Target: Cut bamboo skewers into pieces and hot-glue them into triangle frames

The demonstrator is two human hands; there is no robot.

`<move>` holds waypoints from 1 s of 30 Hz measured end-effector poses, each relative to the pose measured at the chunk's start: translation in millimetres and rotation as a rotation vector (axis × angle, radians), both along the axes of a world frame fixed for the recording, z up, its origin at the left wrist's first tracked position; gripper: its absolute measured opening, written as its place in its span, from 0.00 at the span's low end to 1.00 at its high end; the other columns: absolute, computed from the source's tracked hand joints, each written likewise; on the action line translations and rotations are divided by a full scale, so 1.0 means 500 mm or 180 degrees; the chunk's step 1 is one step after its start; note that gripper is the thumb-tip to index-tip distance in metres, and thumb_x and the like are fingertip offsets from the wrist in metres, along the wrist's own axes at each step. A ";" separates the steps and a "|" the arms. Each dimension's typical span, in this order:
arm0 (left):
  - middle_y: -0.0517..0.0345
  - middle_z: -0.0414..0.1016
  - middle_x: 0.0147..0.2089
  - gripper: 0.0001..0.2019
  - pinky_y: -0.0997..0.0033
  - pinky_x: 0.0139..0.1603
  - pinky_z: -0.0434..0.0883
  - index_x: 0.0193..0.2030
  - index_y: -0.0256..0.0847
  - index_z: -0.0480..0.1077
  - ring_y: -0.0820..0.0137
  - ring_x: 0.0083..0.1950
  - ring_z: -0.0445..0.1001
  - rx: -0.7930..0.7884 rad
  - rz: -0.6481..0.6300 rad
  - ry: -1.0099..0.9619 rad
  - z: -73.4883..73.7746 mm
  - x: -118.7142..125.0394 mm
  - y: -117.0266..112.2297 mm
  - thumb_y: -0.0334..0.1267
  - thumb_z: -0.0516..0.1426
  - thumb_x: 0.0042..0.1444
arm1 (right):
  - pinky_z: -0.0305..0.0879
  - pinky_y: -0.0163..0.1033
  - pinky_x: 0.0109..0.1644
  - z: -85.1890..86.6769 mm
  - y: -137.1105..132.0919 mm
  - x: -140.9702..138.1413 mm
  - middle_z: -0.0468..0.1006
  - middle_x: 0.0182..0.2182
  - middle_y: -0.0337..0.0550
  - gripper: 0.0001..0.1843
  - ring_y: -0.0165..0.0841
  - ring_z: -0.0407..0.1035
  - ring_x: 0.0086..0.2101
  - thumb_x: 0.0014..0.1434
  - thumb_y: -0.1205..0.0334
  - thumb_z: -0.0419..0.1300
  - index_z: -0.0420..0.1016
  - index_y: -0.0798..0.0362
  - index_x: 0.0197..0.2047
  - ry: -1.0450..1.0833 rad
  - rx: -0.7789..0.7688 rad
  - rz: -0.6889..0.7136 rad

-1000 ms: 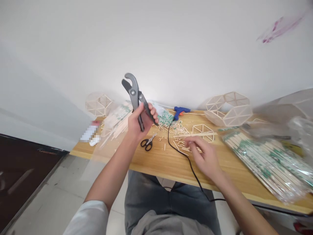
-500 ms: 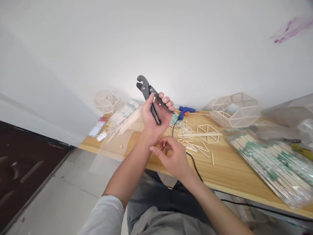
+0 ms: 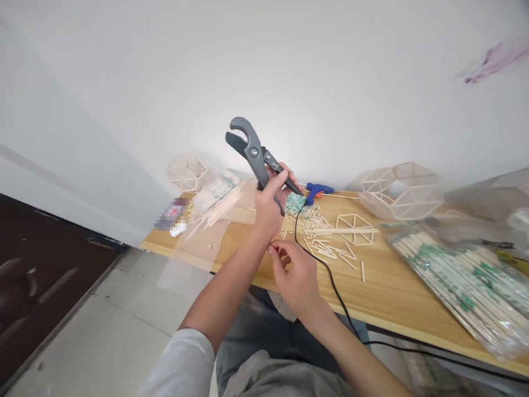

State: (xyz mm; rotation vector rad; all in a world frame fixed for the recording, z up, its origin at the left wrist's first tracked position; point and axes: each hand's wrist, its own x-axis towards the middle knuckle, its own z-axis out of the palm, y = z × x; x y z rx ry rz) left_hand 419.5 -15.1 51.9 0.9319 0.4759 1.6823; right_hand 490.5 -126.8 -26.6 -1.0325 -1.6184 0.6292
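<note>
I record my cutter (image 3: pixel 253 153) as grey and black; glue gun (image 3: pixel 316 191) blue, cord (image 3: pixel 340 299) black. Tabletop (image 3: pixel 372 300) — tan, wood-grained. Sticks (image 3: pixel 326 231) pale cream; packet (image 3: pixel 454 292) clear, green-printed. My sleeve (image 3: pixel 184 361) — light grey.

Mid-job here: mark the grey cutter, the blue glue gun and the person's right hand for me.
Grey cutter (image 3: pixel 256 157): head view, on the body just below the pivot bolt.
Blue glue gun (image 3: pixel 316 188): head view, on the blue body.
Right hand (image 3: pixel 297 273): head view, on the back of the hand.
</note>
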 end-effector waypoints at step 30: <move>0.49 0.78 0.53 0.21 0.57 0.55 0.75 0.58 0.43 0.72 0.56 0.54 0.78 0.0706 0.0975 0.5286 -0.234 -0.084 0.101 0.37 0.62 0.58 | 0.78 0.47 0.40 -0.108 0.231 0.240 0.85 0.43 0.46 0.16 0.40 0.79 0.37 0.73 0.46 0.54 0.71 0.46 0.55 0.0476 -0.0831 0.0251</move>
